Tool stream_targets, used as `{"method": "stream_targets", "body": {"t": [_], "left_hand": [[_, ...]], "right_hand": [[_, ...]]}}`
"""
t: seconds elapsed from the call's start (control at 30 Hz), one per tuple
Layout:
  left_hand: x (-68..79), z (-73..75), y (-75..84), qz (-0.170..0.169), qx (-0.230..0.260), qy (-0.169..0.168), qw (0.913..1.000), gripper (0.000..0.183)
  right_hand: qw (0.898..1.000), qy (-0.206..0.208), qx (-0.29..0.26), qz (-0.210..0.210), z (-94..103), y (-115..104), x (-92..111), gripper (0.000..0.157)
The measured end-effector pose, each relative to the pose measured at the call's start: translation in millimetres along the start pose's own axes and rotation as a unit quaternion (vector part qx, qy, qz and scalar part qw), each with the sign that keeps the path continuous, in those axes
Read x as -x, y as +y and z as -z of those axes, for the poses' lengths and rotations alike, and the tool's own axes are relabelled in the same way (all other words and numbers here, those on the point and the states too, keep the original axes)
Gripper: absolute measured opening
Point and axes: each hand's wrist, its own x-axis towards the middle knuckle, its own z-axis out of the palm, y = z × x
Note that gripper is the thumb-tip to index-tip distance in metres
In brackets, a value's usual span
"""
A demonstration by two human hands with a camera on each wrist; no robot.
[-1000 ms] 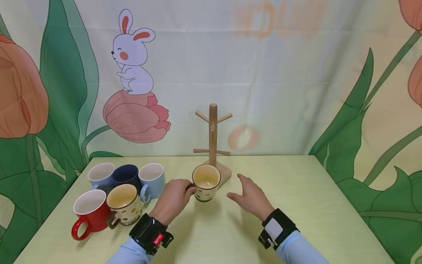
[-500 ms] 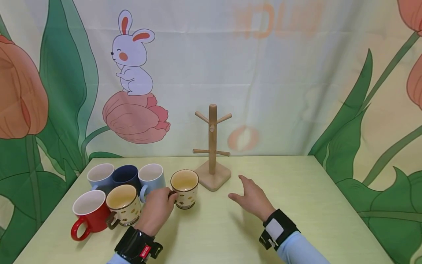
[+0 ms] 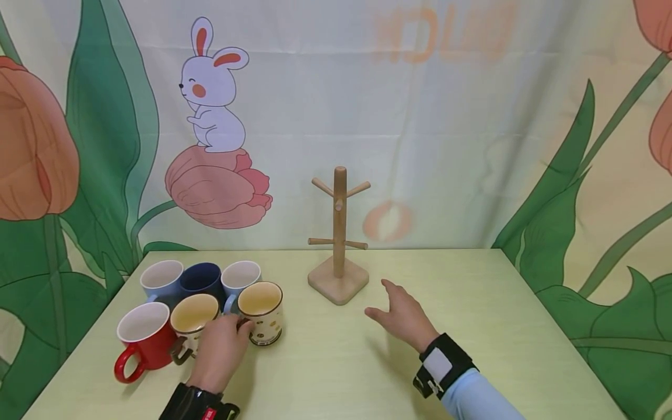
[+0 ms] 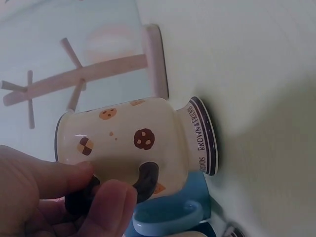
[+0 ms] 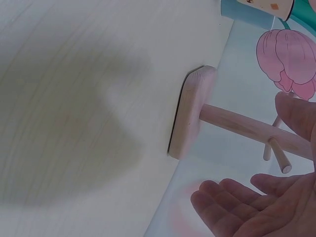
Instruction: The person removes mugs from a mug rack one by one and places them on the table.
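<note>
My left hand (image 3: 220, 353) pinches the dark brown handle of a cream mug (image 3: 266, 315) with a cookie pattern. The mug is upright beside the other mugs. In the left wrist view, thumb and fingers close round the handle (image 4: 148, 180), and the mug's dark-banded foot (image 4: 210, 136) shows lettering. To the right of a wooden mug tree (image 3: 339, 280), my right hand (image 3: 404, 315) is held over the table with fingers extended and nothing in it. The right wrist view shows its spread fingers (image 5: 217, 197) near the mug tree's post.
At the left stand a red mug (image 3: 149, 344), a second cookie-pattern mug (image 3: 190, 322), a navy mug (image 3: 202, 283), and two light blue mugs, one at the back left (image 3: 161, 283) and one at the back right (image 3: 238, 279). A printed curtain (image 3: 446, 146) hangs behind the table.
My left hand has carried the cookie-pattern mug left and toward me, from in front of the mug tree to beside the other mugs. My right hand has stayed almost still.
</note>
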Motion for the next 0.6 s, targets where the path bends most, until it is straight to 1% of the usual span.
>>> {"method": "stream_targets", "body": {"t": [0.1,0.23,0.43,0.6], "left_hand": [[1.6,1.6,-6.3,0.008,-0.004,0.003,1.0,0.02],[5.6,5.1,-14.3,0.009,-0.015,0.013,0.9998,0.018],[9.7,5.9,-23.7,0.0,-0.025,0.034,0.9991,0.017],[9.2,7.3,-24.6,0.001,-0.032,0.023,0.9992,0.016]], "right_hand": [[1.0,-0.003,0.0,-0.003,0.0,0.0,-0.2,0.074],[1.0,-0.005,0.0,-0.002,1.0,-1.3,0.0,0.074],[1.0,-0.008,-0.007,-0.007,1.2,-1.6,0.3,0.074],[1.0,-0.008,-0.003,-0.01,-0.7,0.7,-1.5,0.075]]}}
